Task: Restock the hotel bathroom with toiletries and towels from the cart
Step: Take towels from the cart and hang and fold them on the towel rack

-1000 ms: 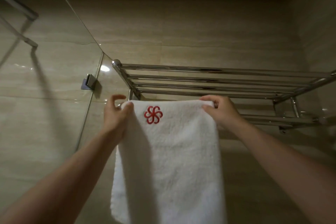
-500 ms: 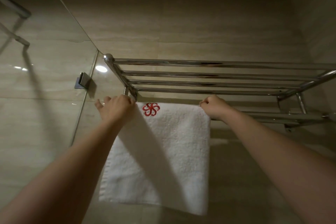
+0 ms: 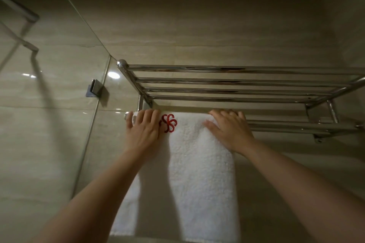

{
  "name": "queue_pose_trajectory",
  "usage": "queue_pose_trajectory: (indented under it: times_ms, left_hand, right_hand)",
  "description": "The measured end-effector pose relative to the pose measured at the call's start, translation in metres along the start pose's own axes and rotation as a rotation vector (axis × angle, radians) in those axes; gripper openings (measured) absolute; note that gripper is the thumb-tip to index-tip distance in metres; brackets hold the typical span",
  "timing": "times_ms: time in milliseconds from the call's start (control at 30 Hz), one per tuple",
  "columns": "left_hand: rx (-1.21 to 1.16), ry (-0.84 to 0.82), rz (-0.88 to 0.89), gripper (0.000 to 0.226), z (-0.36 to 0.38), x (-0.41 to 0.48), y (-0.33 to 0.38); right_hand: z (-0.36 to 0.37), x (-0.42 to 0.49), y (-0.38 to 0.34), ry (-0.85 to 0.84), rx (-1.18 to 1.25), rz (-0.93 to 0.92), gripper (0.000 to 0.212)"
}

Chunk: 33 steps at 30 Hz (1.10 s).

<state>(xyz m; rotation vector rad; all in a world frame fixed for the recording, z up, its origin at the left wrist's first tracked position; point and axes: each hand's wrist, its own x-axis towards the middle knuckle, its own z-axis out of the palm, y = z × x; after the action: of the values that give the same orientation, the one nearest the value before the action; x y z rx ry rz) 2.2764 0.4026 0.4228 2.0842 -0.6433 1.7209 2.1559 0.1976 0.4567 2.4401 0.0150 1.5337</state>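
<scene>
A white towel [image 3: 197, 173] with a red flower emblem [image 3: 168, 123] hangs over the lower bar [image 3: 296, 126] of a chrome wall rack [image 3: 237, 81]. My left hand [image 3: 144, 130] lies flat on the towel's top left corner, fingers spread over the bar, partly covering the emblem. My right hand [image 3: 229, 130] lies flat on the top right corner, fingers reaching over the bar. Neither hand grips the cloth. The towel's far side behind the bar is hidden.
The rack's upper shelf of several chrome bars holds nothing. A glass shower panel [image 3: 49, 104] with a metal clamp [image 3: 94, 90] stands at the left, close to the rack's end. Beige tiled wall [image 3: 197, 25] lies behind.
The towel went from held up in both hands to draped over the lower bar. Both hands opened from pinching its top corners and now press flat on it.
</scene>
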Motion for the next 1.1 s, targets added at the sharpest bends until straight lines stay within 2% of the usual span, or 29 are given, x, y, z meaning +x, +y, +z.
queue_pose_trajectory:
  times_ms: [233,367,533,667,800,933,1000,1100]
  left_hand:
    - [0.083,-0.086,-0.031,0.056,-0.002,-0.012,0.006]
    - [-0.013,-0.148,-0.039,0.062,-0.016,-0.011,0.018]
    - [-0.121,-0.211,0.092,0.058,-0.047,-0.023,0.051]
    - [-0.190,-0.327,0.240,0.050,-0.080,-0.038,0.078]
    - [-0.263,-0.478,0.288,0.042,-0.112,-0.052,0.105]
    - [-0.380,-0.747,0.375,0.038,-0.143,-0.069,0.132]
    - [-0.425,-0.846,0.451,0.037,-0.158,-0.078,0.145]
    - [-0.492,-0.908,0.581,0.036,-0.171,-0.101,0.163]
  right_hand:
    - [-0.008,-0.011,0.004,-0.110,-0.131,-0.047,0.052]
    - [-0.022,-0.025,0.006,-0.102,-0.099,-0.061,0.057]
    - [-0.048,-0.042,0.011,-0.060,-0.088,-0.037,0.048]
    - [-0.072,-0.064,0.010,-0.083,-0.091,-0.079,0.039]
    - [-0.104,-0.093,0.004,-0.207,-0.135,-0.078,0.032]
    - [-0.142,-0.131,-0.005,-0.385,-0.221,-0.040,0.024]
    - [-0.162,-0.151,-0.009,-0.485,-0.239,0.017,0.022]
    - [-0.192,-0.188,-0.014,-0.609,-0.221,0.139,0.024]
